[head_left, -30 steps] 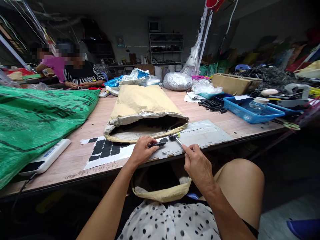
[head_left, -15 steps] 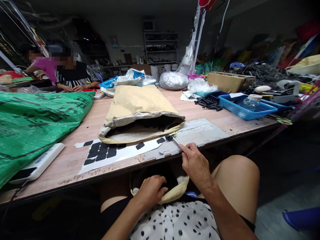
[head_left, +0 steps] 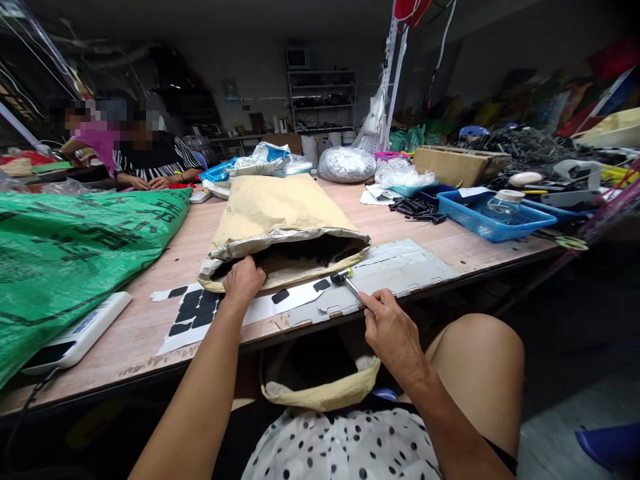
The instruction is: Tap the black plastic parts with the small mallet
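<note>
My right hand (head_left: 393,330) is closed round the handle of a small hammer (head_left: 345,275). The hammer's black and yellow head rests at the grey board (head_left: 415,263) by the table's front edge. My left hand (head_left: 244,275) is at the left part of the mouth of a tan paper sack (head_left: 290,203), its fingers hidden inside. Dark pieces show in the sack's opening. Under the left wrist lies a white sheet (head_left: 260,308) bearing black rounded squares (head_left: 193,310). A second tan sack (head_left: 325,393) sits open on my lap, dark inside.
A green woven sack (head_left: 90,233) and a white scale-like device (head_left: 83,330) are at the left. Right: a blue basket (head_left: 493,227) with a jar, black parts (head_left: 417,208) and a carton (head_left: 457,165). Two people sit at the far left, one in a striped top (head_left: 160,157).
My left hand has moved from the sack on my lap up and forward into the mouth of the sack on the table. My right hand and the hammer have hardly moved.
</note>
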`<state>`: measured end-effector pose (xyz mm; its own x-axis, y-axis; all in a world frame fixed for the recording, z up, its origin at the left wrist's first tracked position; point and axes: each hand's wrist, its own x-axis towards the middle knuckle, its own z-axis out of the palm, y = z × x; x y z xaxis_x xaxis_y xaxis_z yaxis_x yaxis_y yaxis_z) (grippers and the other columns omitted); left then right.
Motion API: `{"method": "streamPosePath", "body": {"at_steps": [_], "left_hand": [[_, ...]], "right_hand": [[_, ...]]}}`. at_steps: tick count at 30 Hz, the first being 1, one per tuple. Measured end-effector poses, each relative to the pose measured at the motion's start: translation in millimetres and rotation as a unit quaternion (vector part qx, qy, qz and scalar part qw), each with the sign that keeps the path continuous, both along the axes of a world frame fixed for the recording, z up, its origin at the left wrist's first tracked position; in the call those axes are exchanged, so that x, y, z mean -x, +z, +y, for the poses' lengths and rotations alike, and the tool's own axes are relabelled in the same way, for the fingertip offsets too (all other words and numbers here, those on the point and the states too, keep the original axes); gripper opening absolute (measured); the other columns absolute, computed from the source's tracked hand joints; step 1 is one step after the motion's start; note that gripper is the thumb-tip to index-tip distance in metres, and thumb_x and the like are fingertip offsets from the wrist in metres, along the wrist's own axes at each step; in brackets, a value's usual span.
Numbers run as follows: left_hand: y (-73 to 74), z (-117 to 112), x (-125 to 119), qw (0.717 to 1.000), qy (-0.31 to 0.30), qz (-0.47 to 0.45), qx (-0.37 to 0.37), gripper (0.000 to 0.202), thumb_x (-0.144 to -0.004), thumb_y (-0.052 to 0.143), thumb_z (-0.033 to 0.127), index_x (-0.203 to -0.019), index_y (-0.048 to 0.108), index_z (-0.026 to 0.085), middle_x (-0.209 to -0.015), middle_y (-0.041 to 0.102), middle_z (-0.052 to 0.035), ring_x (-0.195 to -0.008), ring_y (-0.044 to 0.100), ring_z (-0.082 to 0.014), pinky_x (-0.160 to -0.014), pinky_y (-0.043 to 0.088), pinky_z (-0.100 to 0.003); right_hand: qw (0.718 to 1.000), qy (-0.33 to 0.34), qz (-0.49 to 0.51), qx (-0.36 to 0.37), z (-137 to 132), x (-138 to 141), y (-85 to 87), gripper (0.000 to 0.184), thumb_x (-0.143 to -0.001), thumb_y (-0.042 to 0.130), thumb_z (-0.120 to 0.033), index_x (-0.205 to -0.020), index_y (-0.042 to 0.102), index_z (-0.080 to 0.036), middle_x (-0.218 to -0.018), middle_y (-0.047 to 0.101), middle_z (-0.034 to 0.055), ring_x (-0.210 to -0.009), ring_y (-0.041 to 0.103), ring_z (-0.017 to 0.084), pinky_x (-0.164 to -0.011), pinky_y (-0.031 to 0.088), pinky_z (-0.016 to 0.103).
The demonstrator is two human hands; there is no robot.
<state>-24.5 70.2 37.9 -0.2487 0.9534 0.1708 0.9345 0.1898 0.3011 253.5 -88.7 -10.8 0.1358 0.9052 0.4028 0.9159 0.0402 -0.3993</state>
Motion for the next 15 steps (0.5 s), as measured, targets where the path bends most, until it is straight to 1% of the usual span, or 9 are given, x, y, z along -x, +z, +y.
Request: {"method": "streamPosePath", "body": {"at_steps": [2,5,11,15], "left_hand": [[-2.9,11,4,0.999,0.022,0.014,0.02,0.033,-0.081,0.065,0.027,-0.111,0.073,0.014,-0.11,0.073,-0.027,-0.104,0.068,-0.0444,-0.082,0.052,-0.05],[-3.7,18,4,0.998,0.041,0.031,0.032,0.034,-0.079,0.068,0.027,-0.109,0.074,0.013,-0.114,0.071,-0.0283,-0.107,0.067,-0.0453,-0.083,0.051,-0.051],[4.6,28,5,0.996,0.054,0.054,0.053,0.034,-0.076,0.068,0.025,-0.107,0.076,0.013,-0.117,0.071,-0.027,-0.111,0.067,-0.0434,-0.083,0.051,-0.049],[10.3,33,9,0.995,0.053,0.057,0.069,0.034,-0.077,0.067,0.024,-0.106,0.077,0.011,-0.118,0.071,-0.0281,-0.111,0.067,-0.0434,-0.084,0.051,-0.049]], "right_hand": [[1.0,0.001,0.001,0.002,0,0,0.1,0.04,-0.094,0.048,-0.012,-0.124,0.068,-0.028,-0.105,0.062,0.0033,-0.083,0.063,0.014,-0.069,0.045,0.024],[1.0,0.002,0.003,0.001,0,-1,0.1,0.04,-0.093,0.05,-0.012,-0.124,0.069,-0.029,-0.105,0.062,0.0035,-0.083,0.062,0.014,-0.069,0.046,0.024],[1.0,0.004,0.001,-0.003,0,-1,-0.9,0.041,-0.093,0.049,-0.011,-0.124,0.069,-0.028,-0.105,0.062,0.0039,-0.083,0.063,0.013,-0.07,0.047,0.023],[1.0,0.004,0.001,-0.007,1,-1,-1.5,0.041,-0.093,0.048,-0.011,-0.125,0.069,-0.028,-0.105,0.062,0.0044,-0.084,0.064,0.014,-0.071,0.048,0.023]]}}
